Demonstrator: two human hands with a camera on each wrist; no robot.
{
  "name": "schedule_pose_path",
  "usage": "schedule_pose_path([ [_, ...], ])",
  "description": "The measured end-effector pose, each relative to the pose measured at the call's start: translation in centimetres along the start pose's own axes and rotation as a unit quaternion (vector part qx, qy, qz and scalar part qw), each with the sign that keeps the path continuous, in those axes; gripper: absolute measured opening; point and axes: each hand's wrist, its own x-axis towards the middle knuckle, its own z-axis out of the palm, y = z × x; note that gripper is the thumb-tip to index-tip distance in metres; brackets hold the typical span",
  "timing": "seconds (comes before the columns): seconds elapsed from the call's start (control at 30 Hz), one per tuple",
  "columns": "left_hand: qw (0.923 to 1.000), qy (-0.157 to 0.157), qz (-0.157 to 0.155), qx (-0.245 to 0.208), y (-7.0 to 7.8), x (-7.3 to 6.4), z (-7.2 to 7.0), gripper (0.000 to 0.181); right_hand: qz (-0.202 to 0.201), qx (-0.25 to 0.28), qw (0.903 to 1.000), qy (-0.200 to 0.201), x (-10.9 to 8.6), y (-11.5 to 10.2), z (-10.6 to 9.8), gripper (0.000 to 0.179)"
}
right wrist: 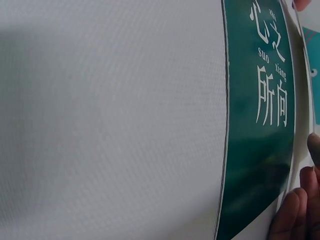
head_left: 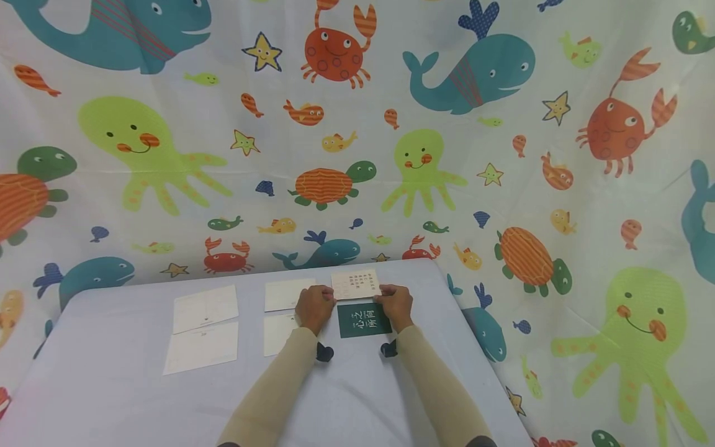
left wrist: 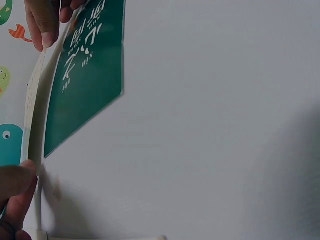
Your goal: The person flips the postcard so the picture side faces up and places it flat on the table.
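Both hands hold a cream card (head_left: 355, 285) printed with columns of dark characters, raised at a tilt at the back of the table. My left hand (head_left: 315, 308) pinches its near left corner, thumb and finger on the edge in the left wrist view. The near right corner is pinched by my right hand (head_left: 396, 307). Just in front, a dark green card (head_left: 364, 320) with white Chinese characters lies flat on the table. In the right wrist view, the held card stands edge-on along the green card (right wrist: 260, 150)'s far side.
Left of the hands lie two white cards, a back one (head_left: 287, 294) and a front one (head_left: 277, 335) partly behind the left hand. Farther left are two larger pale sheets, one back (head_left: 205, 308) and one front (head_left: 201, 349). A sea-animal curtain (head_left: 357, 143) hangs behind the white table (head_left: 128, 379).
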Motion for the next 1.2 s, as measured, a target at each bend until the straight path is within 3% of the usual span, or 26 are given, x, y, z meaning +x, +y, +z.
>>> schedule_pose_path([
  [0.7, 1.0, 0.003, 0.004, 0.0, -0.6, -0.1, -0.3, 0.018, 0.003, 0.017, 0.9998, 0.002, 0.0, 0.1, 0.3, 0.032],
  [1.2, 1.0, 0.007, -0.001, 0.003, -1.5, 0.4, -1.5, 0.02, -0.023, 0.02, 0.9994, -0.019, -0.4, -0.6, 1.5, 0.035],
])
